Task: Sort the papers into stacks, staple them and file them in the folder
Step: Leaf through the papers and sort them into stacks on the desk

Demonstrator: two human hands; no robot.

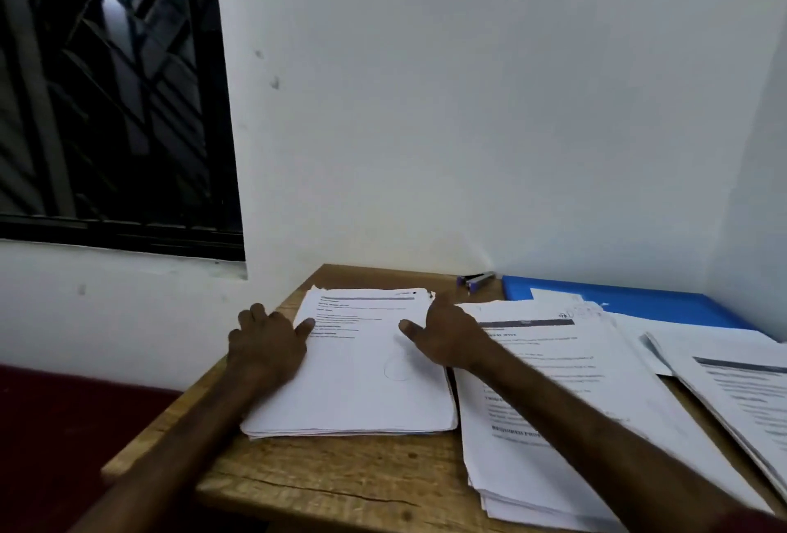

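wooden table (340, 477) in a white-walled corner, dark window (115, 98) at left; three paper stacks, both hands on the left stack (370, 383).

left stack: on the table's left half, long axis running away from the person, printed header at the far end, near half blank, edges slightly ragged. left hand (266, 345) at its left edge, thumb on the top sheet, fingers curled; grip cannot be told. right hand (447, 334) relaxed at its right edge, thumb spread onto the sheet. middle stack (553, 404) just beside, third stack (745, 396) far right. blue folder (639, 298) and stapler (477, 279) at the back.
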